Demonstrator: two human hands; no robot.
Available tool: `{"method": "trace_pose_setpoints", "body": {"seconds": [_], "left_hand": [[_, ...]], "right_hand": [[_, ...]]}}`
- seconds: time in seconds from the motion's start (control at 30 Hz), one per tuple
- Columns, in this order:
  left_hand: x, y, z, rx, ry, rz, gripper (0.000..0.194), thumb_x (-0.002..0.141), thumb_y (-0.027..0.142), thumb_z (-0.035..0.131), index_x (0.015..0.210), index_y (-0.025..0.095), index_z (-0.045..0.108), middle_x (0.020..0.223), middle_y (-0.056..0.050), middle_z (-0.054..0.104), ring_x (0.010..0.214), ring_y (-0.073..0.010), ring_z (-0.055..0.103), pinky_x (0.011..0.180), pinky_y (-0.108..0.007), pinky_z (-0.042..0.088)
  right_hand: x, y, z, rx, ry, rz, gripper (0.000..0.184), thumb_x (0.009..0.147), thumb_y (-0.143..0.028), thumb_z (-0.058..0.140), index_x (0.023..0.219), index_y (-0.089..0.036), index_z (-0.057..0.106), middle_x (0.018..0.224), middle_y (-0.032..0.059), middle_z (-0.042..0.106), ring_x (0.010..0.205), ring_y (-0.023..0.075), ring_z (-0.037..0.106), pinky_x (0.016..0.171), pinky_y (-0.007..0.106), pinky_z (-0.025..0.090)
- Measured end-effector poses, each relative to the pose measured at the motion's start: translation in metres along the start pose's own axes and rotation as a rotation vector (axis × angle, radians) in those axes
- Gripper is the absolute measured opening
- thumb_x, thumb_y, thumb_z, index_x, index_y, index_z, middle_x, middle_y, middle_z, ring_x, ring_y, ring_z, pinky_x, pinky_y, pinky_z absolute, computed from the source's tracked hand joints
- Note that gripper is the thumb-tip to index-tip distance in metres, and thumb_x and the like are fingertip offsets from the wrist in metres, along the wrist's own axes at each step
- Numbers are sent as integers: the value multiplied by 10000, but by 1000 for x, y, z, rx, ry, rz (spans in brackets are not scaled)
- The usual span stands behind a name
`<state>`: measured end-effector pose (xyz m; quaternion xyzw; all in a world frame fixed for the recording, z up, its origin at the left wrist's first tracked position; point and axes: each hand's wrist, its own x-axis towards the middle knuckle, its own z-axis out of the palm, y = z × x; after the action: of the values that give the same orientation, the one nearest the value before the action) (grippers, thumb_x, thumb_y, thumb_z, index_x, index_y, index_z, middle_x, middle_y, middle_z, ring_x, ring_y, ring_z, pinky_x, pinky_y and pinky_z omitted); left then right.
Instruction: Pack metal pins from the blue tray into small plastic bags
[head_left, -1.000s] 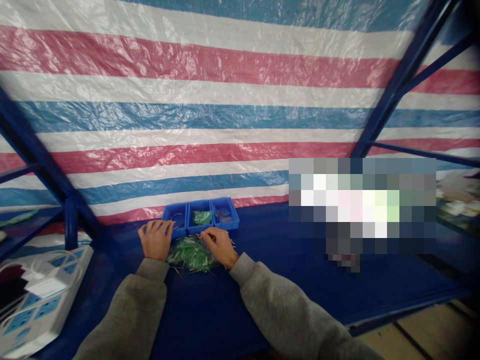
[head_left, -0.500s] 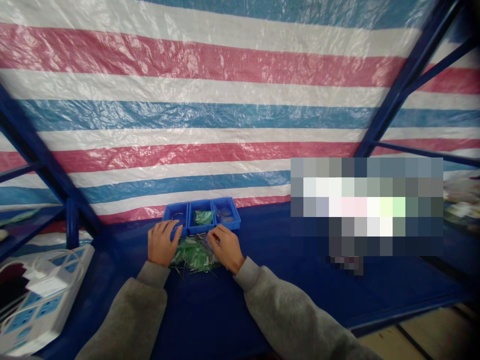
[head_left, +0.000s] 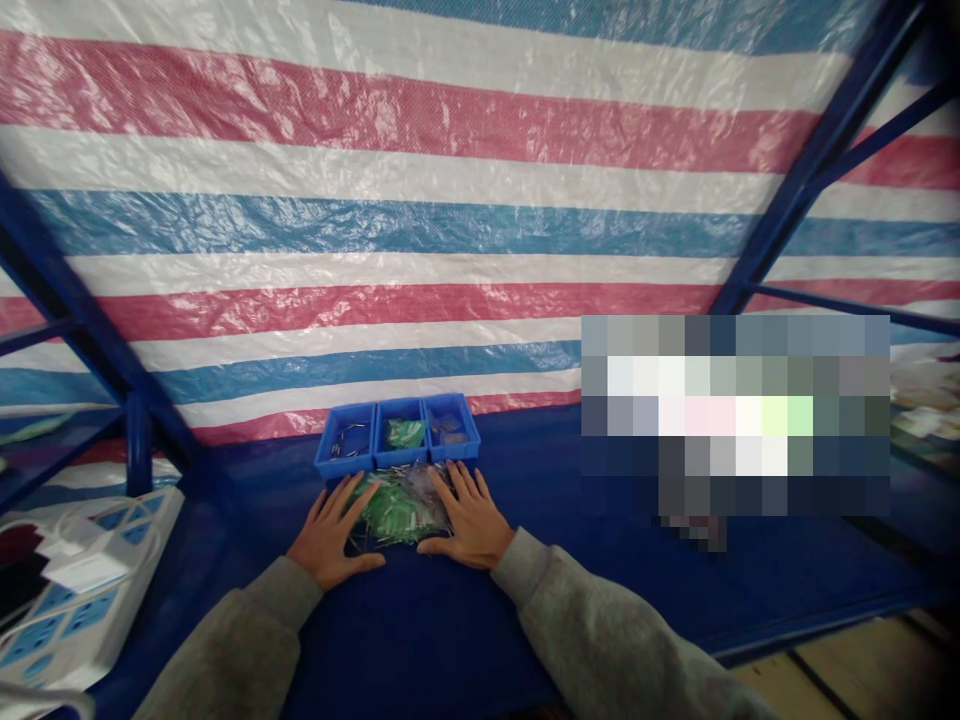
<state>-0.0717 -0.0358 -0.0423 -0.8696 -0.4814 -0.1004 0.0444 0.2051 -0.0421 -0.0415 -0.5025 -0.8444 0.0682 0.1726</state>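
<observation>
A mixed pile of small green pieces and thin metal pins [head_left: 401, 510] lies on the blue table. My left hand [head_left: 334, 530] rests at the pile's left edge, fingers spread. On the opposite side my right hand [head_left: 469, 515] also has its fingers apart, touching the pile's right edge. Just behind the pile stand three joined blue bins. The left bin [head_left: 345, 465] holds a few thin metal pins, the middle bin [head_left: 403, 460] green pieces, and the right bin [head_left: 452, 452] small pale or clear pieces that I cannot make out.
White power strips [head_left: 112, 620] with plugs and cables lie at the left. A striped plastic sheet [head_left: 450, 230] hangs behind the table [head_left: 420, 640]. Blue metal frame bars [head_left: 795, 190] rise at both sides. A blurred-out patch hides the right of the table.
My left hand has drawn back from the left bin to the pile's left edge. My right hand has opened from a curled pose and moved slightly right, its fingers now spread.
</observation>
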Motion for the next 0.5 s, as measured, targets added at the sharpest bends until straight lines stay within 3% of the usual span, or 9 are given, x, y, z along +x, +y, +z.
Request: {"method": "trace_pose_setpoints", "body": {"seconds": [0.5], "left_hand": [[9,2,1,-88,30,66,906,704,640,543,1431,267,151,1491,-99,185,1327,-328,245,1048,-468,276]], "right_hand": [[6,-7,-1,59,-66,-26,979,695,-744,464,1445,-197,153,1503,143,37,1363,348,34,1077,496,123]]}}
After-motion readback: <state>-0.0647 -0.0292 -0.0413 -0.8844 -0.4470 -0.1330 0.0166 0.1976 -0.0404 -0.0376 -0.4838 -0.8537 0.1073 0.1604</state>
